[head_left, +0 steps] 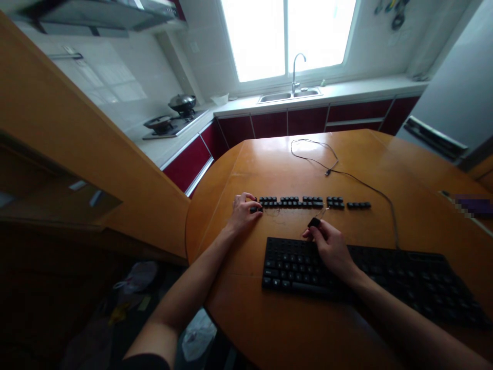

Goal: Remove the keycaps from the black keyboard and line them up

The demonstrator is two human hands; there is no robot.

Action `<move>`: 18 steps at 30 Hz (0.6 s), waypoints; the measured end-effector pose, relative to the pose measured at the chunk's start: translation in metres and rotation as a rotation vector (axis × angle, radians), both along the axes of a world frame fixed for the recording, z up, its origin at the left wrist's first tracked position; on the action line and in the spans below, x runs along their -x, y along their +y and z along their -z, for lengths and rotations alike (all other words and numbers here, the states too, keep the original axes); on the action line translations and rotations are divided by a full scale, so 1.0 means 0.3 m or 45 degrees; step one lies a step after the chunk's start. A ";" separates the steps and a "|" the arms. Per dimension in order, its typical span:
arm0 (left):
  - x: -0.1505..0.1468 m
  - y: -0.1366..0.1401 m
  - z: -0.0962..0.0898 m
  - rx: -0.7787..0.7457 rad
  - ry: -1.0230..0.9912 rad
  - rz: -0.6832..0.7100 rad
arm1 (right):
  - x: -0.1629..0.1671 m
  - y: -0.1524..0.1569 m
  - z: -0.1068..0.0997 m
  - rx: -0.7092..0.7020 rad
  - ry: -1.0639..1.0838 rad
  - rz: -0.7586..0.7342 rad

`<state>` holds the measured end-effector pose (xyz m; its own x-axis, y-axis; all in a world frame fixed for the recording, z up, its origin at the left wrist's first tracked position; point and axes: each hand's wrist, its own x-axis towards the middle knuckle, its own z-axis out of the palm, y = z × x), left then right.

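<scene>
My left hand [245,210] is at the left end of the rows of loose keycaps, thumb and fingers closed around a black keycap [256,209]. Two short rows of black keycaps [290,204] run to the right from there, split into groups. Between its thumb and fingers, my right hand [332,246] pinches a keycap puller [314,222] with a black grip; its thin wires point away toward the keycaps. Below that hand lies a black keyboard [292,262]. Its top rows at the left look bare of caps, and my right forearm covers part of it.
A thin cable [370,182] runs from the keyboard to a loop with a plug on the round wooden table [269,164]. A blurred purple object [475,205] lies at the right edge. Behind are a sink [275,96], a stove [173,126] and a fridge [458,87].
</scene>
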<state>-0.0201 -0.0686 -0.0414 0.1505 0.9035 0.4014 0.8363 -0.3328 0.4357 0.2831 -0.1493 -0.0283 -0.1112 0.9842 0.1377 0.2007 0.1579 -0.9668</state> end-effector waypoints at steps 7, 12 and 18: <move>0.002 0.002 0.004 -0.010 -0.013 -0.017 | -0.001 0.001 0.003 0.011 0.004 -0.003; -0.001 0.003 0.004 -0.003 0.015 -0.037 | -0.003 0.001 0.004 -0.004 -0.009 -0.005; 0.003 0.002 0.004 0.010 0.014 -0.061 | -0.002 0.002 0.006 0.005 -0.004 -0.009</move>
